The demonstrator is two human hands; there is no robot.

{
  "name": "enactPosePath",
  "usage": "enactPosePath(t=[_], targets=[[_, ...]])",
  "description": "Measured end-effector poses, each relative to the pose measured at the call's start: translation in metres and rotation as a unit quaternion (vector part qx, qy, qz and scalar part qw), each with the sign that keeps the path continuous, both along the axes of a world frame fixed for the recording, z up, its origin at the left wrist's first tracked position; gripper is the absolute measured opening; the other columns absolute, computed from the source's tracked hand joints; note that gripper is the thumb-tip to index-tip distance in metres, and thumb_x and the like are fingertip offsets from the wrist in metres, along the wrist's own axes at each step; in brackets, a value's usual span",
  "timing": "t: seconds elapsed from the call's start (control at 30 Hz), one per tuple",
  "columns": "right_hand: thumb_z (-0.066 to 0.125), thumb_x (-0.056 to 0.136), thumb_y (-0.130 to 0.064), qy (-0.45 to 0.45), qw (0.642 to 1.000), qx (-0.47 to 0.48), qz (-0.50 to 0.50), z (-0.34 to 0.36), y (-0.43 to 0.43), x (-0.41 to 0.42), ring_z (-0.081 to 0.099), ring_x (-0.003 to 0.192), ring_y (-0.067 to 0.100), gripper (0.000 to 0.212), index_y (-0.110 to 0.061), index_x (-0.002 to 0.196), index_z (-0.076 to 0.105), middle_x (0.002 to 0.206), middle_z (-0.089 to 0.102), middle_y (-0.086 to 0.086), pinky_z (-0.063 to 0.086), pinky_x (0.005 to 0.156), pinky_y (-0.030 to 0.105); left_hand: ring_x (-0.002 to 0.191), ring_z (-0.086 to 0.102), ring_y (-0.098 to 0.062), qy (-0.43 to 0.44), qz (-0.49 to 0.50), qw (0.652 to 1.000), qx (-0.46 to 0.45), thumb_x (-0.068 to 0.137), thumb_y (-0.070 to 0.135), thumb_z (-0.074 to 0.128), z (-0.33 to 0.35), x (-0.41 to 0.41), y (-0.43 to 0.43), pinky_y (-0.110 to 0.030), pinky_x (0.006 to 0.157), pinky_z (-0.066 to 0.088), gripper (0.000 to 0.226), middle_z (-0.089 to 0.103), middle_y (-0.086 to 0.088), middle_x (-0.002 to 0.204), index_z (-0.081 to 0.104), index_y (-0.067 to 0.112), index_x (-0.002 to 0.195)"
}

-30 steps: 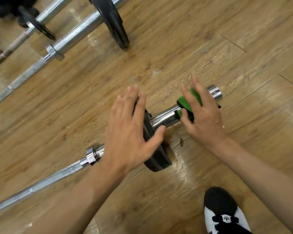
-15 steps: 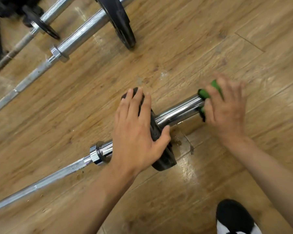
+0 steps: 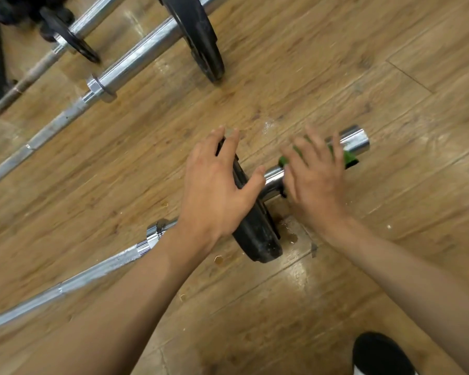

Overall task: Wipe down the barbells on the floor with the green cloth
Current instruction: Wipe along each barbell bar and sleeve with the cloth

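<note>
Running 8-to-2 o'clock, the bar (image 3: 354, 142) sits in the right hand (image 3: 313, 182) clasping cloth (image 3: 349, 158); left hand (image 3: 214, 185), released, rests flat on plate (image 3: 257, 234).

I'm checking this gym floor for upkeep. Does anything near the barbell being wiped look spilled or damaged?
Yes. Beside the black weight plate, the wooden plank floor shows a glossy, wet-looking patch with brownish stains, and a small dark chip marks a plank seam.

Bright light; glary floor (image 3: 298, 277); blurred right hand (image 3: 314, 185)
</note>
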State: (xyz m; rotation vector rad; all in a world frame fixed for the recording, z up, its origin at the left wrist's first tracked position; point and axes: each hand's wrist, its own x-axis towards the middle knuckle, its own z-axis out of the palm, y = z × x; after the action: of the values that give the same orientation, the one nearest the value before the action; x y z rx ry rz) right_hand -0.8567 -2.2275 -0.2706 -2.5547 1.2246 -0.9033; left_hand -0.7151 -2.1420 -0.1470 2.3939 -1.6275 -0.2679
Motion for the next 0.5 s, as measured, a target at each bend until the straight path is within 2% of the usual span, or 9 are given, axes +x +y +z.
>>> enactPosePath(t=[0.07,0.13,0.2,0.27,0.3,0.33,0.43,0.47,0.5], targets=[[0.048,0.107,-0.026,0.051,0.984,-0.061,0.162,-0.005,0.012,0.004,0.040,0.149,0.032,0.043,-0.010,0.146,0.056,0.153,0.052,0.014,0.021,0.127,0.050,0.150,0.035,-0.029,-0.004,-0.004,1.000,0.004,0.087,0.066,0.035,-0.001,0.002,-0.001,-0.039,0.123,0.023,0.087,0.039,-0.013,0.164,0.044,0.014,0.157],[0.045,0.110,-0.030,0.078,0.974,-0.101,0.188,-0.005,-0.006,-0.010,0.044,0.147,0.031,0.044,-0.010,0.148,0.051,0.154,0.052,0.014,0.023,0.127,0.048,0.149,0.035,-0.029,-0.004,-0.008,1.000,0.005,0.088,0.066,0.034,-0.001,0.003,-0.002,-0.037,0.123,0.023,0.087,0.039,-0.013,0.163,0.045,0.014,0.157],[0.047,0.108,-0.027,0.037,0.995,-0.045,0.079,-0.003,-0.026,-0.025,0.046,0.145,0.031,0.038,-0.009,0.141,0.056,0.149,0.056,0.015,0.017,0.128,0.047,0.149,0.034,-0.027,0.007,-0.004,1.000,0.000,0.088,0.066,0.033,0.000,0.003,-0.002,-0.032,0.120,0.022,0.087,0.039,-0.013,0.163,0.044,0.014,0.157],[0.046,0.107,-0.024,-0.004,0.997,0.031,-0.066,0.006,-0.027,-0.025,0.042,0.147,0.031,0.034,-0.008,0.132,0.062,0.148,0.056,0.014,0.010,0.128,0.048,0.148,0.033,-0.027,0.015,-0.001,1.000,-0.004,0.089,0.066,0.033,0.000,0.000,-0.001,-0.033,0.119,0.023,0.086,0.038,-0.013,0.163,0.044,0.013,0.157],[0.043,0.106,-0.024,0.005,0.994,0.047,-0.103,0.011,-0.019,-0.014,0.040,0.148,0.030,0.035,-0.008,0.131,0.063,0.147,0.056,0.013,0.008,0.128,0.049,0.149,0.034,-0.027,0.014,0.000,1.000,-0.007,0.090,0.066,0.034,-0.001,-0.001,0.001,-0.035,0.121,0.024,0.086,0.039,-0.013,0.163,0.045,0.013,0.156],[0.041,0.105,-0.025,0.025,0.995,0.038,-0.094,0.013,-0.009,-0.002,0.041,0.146,0.030,0.038,-0.008,0.130,0.063,0.145,0.058,0.013,0.008,0.128,0.050,0.149,0.034,-0.028,0.012,0.002,1.000,-0.012,0.090,0.065,0.035,-0.003,-0.002,0.003,-0.037,0.122,0.025,0.085,0.039,-0.014,0.163,0.046,0.012,0.156],[0.040,0.105,-0.031,0.099,0.985,-0.040,0.137,0.012,0.008,0.007,0.056,0.133,0.032,0.047,-0.005,0.136,0.062,0.138,0.063,0.015,0.023,0.126,0.048,0.153,0.031,-0.028,0.011,0.004,1.000,-0.022,0.089,0.065,0.037,-0.006,-0.006,0.008,-0.040,0.125,0.024,0.085,0.039,-0.014,0.164,0.046,0.012,0.156],[0.041,0.105,-0.033,0.110,0.977,-0.065,0.173,0.012,-0.002,0.000,0.060,0.128,0.032,0.048,-0.004,0.136,0.063,0.136,0.065,0.015,0.029,0.124,0.048,0.155,0.026,-0.027,0.016,0.005,1.000,-0.022,0.089,0.066,0.036,-0.006,-0.008,0.009,-0.039,0.126,0.021,0.087,0.036,-0.014,0.165,0.044,0.012,0.157],[0.042,0.104,-0.034,0.114,0.978,-0.067,0.164,0.013,-0.015,-0.010,0.063,0.123,0.032,0.048,-0.005,0.134,0.065,0.132,0.068,0.015,0.033,0.122,0.048,0.158,0.021,-0.026,0.024,0.006,0.999,-0.024,0.090,0.069,0.035,-0.006,-0.009,0.009,-0.038,0.128,0.017,0.089,0.033,-0.014,0.167,0.042,0.012,0.159]])
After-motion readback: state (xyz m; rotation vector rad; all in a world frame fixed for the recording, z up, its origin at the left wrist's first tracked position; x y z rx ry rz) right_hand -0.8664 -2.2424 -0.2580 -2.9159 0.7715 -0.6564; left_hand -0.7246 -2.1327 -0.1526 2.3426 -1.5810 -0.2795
